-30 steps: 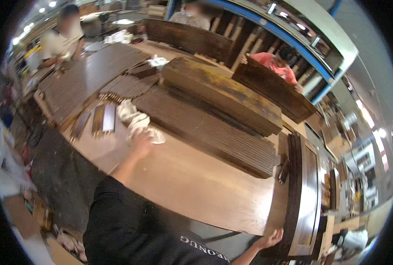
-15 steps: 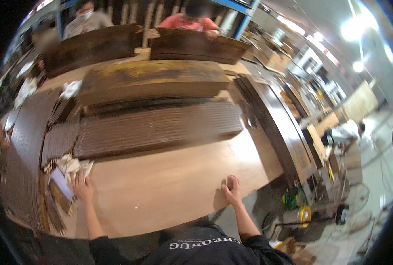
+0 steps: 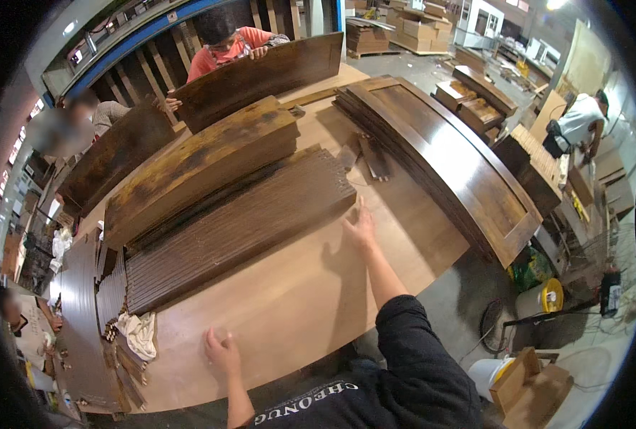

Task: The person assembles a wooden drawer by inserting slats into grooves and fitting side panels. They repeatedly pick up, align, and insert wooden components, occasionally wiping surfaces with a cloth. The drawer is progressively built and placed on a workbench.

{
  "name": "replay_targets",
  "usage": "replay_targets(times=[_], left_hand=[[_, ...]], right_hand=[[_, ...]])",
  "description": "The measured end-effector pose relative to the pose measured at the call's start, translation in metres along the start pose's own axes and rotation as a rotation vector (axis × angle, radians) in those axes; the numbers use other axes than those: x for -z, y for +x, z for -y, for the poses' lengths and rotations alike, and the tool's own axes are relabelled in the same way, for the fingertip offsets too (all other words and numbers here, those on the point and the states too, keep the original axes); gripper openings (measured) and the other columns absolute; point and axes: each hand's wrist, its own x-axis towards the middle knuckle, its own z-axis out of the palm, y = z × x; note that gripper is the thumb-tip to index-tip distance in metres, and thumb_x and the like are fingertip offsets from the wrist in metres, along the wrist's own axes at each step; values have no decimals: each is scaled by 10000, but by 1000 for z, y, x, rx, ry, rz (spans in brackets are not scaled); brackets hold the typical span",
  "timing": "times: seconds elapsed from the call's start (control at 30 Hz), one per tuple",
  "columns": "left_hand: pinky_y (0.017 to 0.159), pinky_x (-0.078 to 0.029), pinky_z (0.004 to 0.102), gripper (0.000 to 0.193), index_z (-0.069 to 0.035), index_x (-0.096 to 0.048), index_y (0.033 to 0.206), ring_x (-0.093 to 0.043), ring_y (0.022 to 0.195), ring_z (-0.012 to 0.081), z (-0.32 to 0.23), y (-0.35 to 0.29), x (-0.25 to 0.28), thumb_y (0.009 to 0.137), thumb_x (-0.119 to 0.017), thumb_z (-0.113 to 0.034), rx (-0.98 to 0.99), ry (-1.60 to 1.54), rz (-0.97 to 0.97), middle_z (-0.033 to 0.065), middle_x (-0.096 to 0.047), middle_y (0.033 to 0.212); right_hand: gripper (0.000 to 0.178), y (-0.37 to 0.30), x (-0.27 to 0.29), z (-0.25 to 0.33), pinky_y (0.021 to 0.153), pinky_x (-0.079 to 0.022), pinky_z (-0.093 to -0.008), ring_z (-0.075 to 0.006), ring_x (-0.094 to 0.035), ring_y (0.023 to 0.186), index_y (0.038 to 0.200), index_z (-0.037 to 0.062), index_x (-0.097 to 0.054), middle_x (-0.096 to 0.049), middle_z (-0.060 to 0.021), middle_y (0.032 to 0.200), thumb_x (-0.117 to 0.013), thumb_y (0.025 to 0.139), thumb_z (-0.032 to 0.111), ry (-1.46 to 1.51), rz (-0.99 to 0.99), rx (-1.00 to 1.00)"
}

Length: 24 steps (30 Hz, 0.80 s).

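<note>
My right hand [image 3: 361, 225] reaches out with fingers apart at the near right corner of a stack of dark brown wooden strips [image 3: 239, 229]. Whether its fingertips touch the stack, I cannot tell. Nearer to me, my left hand [image 3: 223, 350] is held low over the light wooden tabletop [image 3: 289, 300], fingers apart and slightly bent, holding nothing. A crumpled white cloth [image 3: 139, 336] lies to its left, beside short dark wood pieces [image 3: 128, 375]. Behind the strips runs a second stack, its top board [image 3: 203, 161] stained in patches.
Framed dark panels [image 3: 447, 157] are piled along the right side, with small dark pieces [image 3: 374, 157] beside them. More dark boards [image 3: 82, 314] line the left edge. Across the table, a person in red [image 3: 232, 46] holds up a dark panel [image 3: 261, 79]. Buckets [image 3: 540, 299] stand at lower right.
My view has turned. My left hand has come away from the white cloth toward the table's front middle. My right hand has reached forward to the end of the strip stack.
</note>
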Motion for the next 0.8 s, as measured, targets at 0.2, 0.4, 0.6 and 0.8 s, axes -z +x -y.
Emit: replay_targets(times=[0.2,0.4,0.6,0.8], left_hand=[[1035,-335,462,550,-33,-502,1255,-419,1242,356,-104,53,-34,766,-703,-182,-253,-123,-22,182,-475,1319],[998,-323,459,652,-136,-517,1268,-448,1213,273,-174,123,-66,678,-762,-267,-470,75,297,95,-525,1267],[845,-385,436,193,-117,-595,948,-539,966,271,-195,138,-113,759,-559,-120,-432,199,407,68,-594,946],[940,-330,442,400,-122,-539,1155,-479,1065,247,-177,118,-127,782,-669,-185,-488,42,153,81,-526,1061]], right_hand=[[624,14,19,-1,998,-382,-394,-304,-482,1176,1331,65,-408,-528,-165,1227,-642,773,216,532,266,-244],[457,37,0,-15,979,-383,-371,-268,-505,1106,1234,59,-474,-530,-136,1146,-592,800,144,248,-140,-74],[383,75,17,-21,798,-481,-354,-253,-589,921,1145,-37,-522,-598,-154,1031,-560,802,128,387,-146,169],[411,85,-16,-101,875,-442,-379,-297,-531,995,1217,-42,-483,-535,-181,1109,-580,903,205,160,-160,262]])
